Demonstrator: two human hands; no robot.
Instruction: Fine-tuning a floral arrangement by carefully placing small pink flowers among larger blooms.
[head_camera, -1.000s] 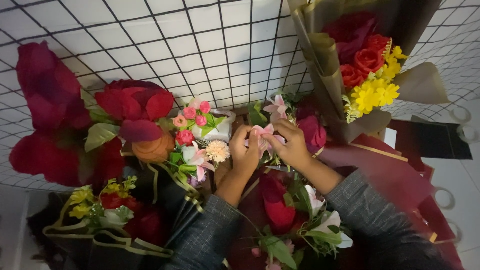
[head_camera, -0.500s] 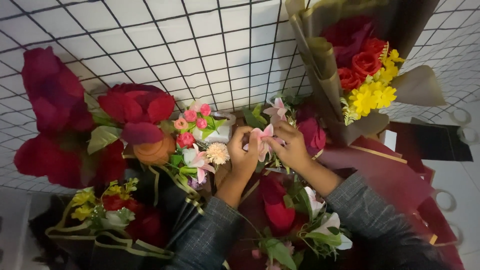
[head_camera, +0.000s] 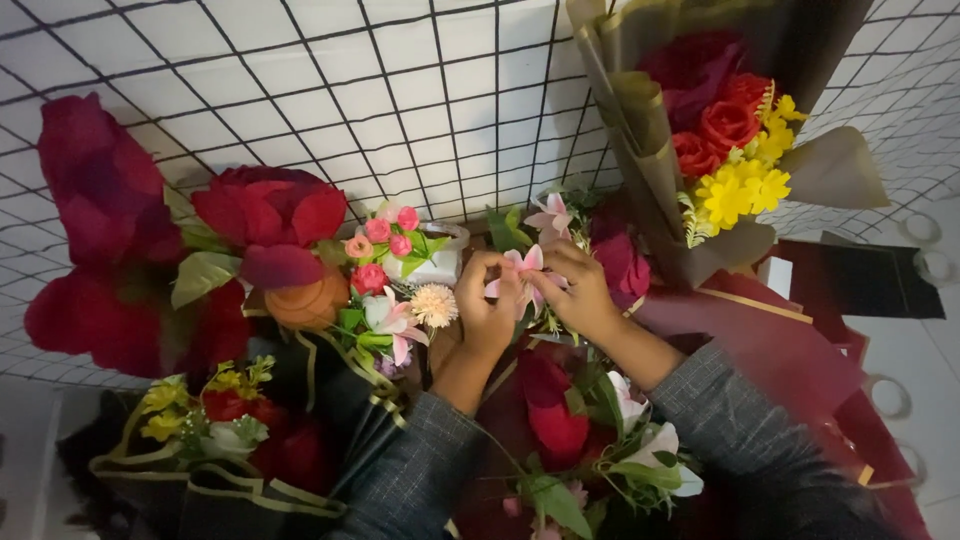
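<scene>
My left hand (head_camera: 487, 310) and my right hand (head_camera: 572, 290) meet at the middle of the view, fingertips pinched on a small pink lily flower (head_camera: 522, 270). Both hands hold its petals from either side. Below them lies a bouquet with a dark red rose (head_camera: 553, 420) and white-pink lilies (head_camera: 640, 450). Another pink lily (head_camera: 552, 214) and green leaves stand just above the hands. Grey sleeves cover both forearms.
A black wire grid (head_camera: 400, 110) leans over white tiles behind. Large red roses (head_camera: 265, 215) and dark red blooms (head_camera: 95, 200) fill the left. A wrapped bouquet of red and yellow flowers (head_camera: 735, 150) hangs upper right. A black-wrapped bouquet (head_camera: 220, 450) sits lower left.
Both hands have stayed on the pink lily with only slight finger shifts. The view has drifted a little.
</scene>
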